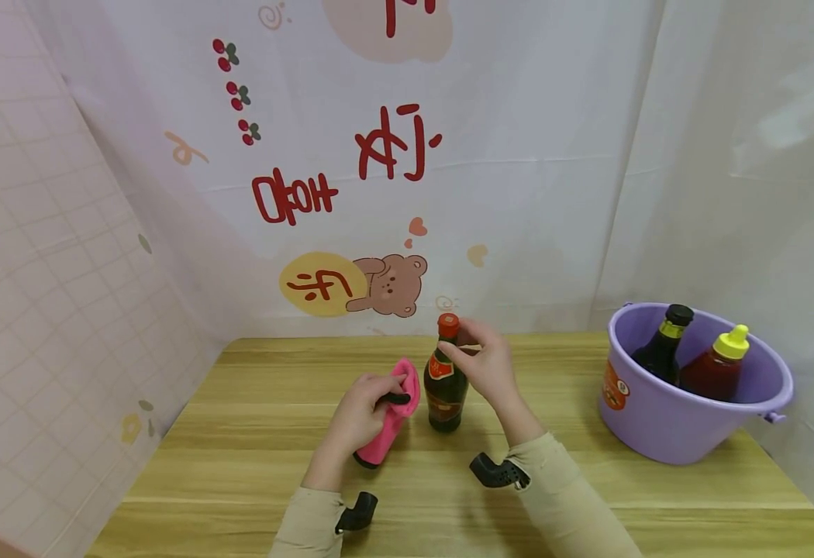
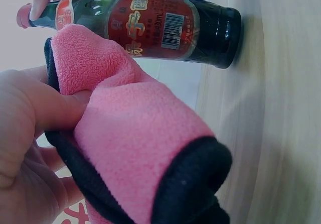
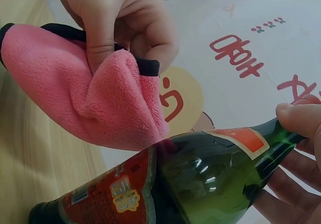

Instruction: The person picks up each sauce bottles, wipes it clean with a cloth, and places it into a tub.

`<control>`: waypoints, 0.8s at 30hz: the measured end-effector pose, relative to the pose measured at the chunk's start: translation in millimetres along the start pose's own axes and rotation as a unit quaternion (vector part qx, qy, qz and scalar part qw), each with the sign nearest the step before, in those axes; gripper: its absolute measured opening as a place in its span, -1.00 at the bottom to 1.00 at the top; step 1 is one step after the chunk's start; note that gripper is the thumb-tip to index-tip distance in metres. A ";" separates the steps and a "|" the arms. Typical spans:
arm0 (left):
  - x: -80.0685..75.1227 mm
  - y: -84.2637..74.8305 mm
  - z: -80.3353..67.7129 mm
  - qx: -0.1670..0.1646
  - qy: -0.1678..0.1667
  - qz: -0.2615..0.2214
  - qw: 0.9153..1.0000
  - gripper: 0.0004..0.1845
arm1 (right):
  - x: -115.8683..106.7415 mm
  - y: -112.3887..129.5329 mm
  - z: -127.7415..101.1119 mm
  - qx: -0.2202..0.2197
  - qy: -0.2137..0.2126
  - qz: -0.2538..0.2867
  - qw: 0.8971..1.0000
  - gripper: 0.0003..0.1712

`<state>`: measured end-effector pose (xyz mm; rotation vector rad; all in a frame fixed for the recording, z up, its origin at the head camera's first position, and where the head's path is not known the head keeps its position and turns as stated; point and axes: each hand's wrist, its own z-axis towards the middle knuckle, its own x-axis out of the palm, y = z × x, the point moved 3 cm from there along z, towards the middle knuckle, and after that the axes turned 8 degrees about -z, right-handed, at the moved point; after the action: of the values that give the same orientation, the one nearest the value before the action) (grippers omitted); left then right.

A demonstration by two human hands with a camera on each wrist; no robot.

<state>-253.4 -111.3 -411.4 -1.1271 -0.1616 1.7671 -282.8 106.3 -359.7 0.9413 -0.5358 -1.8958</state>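
Head view shows a person seated at a wooden bench (image 1: 253, 465) with both forearms in beige sleeves reaching forward. A dark green glass bottle (image 1: 445, 395) with a red cap and a red label stands upright near the middle of the bench. The right hand (image 1: 487, 364) pinches the bottle's neck just under the cap between thumb and fingers; its grip is closed on the bottle. In the right wrist view the thumb (image 3: 301, 121) lies on the neck beside the small red neck label, with the other fingers behind the glass.

The left hand (image 1: 358, 415) holds a pink fleece cloth (image 1: 396, 415) with a black edge, bunched up just to the left of the bottle. Its grip is clenched round the cloth: the left wrist view shows the thumb (image 2: 55, 108) pressing into a fold of the pink fleece (image 2: 140, 138), and the right wrist view shows fingers curled over the black edge. In that view the cloth's upper end lies against the bottle's shoulder, above the big red label (image 3: 120, 194). The lower end of the cloth hangs toward the bench top.

At the right end of the bench stands a purple plastic bucket (image 1: 665, 434). A dark bottle with a black cap (image 1: 665, 349) and a red sauce bottle with a yellow nozzle cap (image 1: 717, 368) lean inside it, well apart from the hands. Behind the bench hangs a white backdrop (image 1: 519, 155) printed with red characters and a cartoon bear.
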 end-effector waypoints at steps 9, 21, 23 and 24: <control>-0.7 0.0 -0.9 0.002 -0.001 0.008 1.000 -0.63 | 2.1 -0.4 -2.7 0.003 -0.001 -0.008 1.000 -0.60; -2.8 -1.5 -1.3 -0.005 -0.004 0.001 1.000 -0.61 | 2.7 -3.1 -2.1 0.020 0.018 -0.009 1.000 -0.61; -3.7 -2.0 -1.5 -0.002 -0.008 0.000 1.000 -0.61 | 2.6 -4.0 -1.2 0.024 0.028 -0.009 0.999 -0.60; -4.0 -2.3 -1.4 -0.001 -0.009 0.001 1.000 -0.61 | 2.4 -4.6 -0.9 0.025 0.032 -0.008 0.999 -0.60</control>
<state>-250.5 -113.8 -408.4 -1.1137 -0.1728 1.7788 -285.3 106.4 -364.3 1.0395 -0.5410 -1.8673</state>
